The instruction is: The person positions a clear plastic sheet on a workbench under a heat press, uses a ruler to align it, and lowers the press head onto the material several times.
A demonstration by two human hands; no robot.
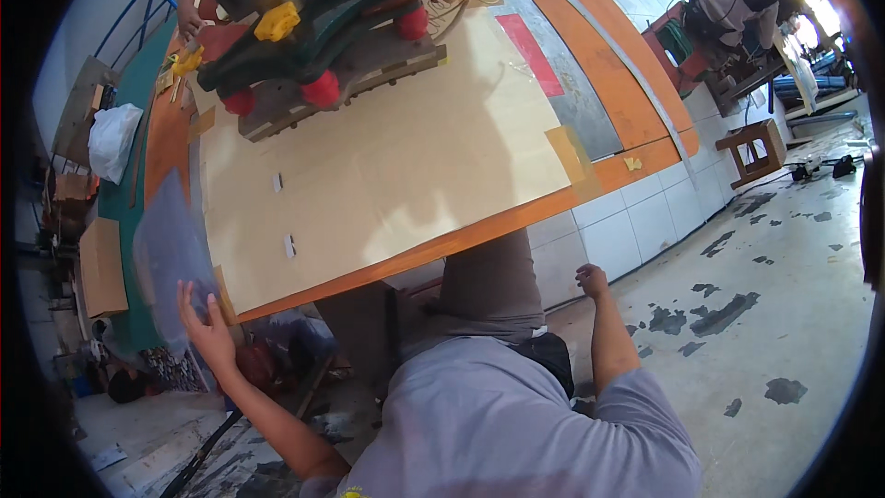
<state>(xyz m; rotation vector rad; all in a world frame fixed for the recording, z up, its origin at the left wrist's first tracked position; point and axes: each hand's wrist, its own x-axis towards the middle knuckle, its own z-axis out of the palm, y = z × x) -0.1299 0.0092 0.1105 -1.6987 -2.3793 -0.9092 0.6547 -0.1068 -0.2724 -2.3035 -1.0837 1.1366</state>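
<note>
My left hand (210, 334) is at the near left corner of the table, fingers spread, against the lower edge of a translucent plastic sheet (169, 235). No grip on the sheet shows. My right hand (593, 280) hangs off the table's near side over the floor, its fingers curled with nothing visible in them. A large cream paper sheet (396, 175) covers the tabletop, taped at its edges with brown tape (572, 161). Two small pale pieces, one farther back (277, 183) and one nearer (289, 246), lie on the paper's left part.
A dark green clamp frame (359, 23) with red and yellow knobs stands over the far part of the paper. Orange table edge (461, 242) borders the paper. White bag (114, 143) and cardboard box (102, 267) are at left. Another person (733, 9) sits far right, near a wooden stool (754, 152).
</note>
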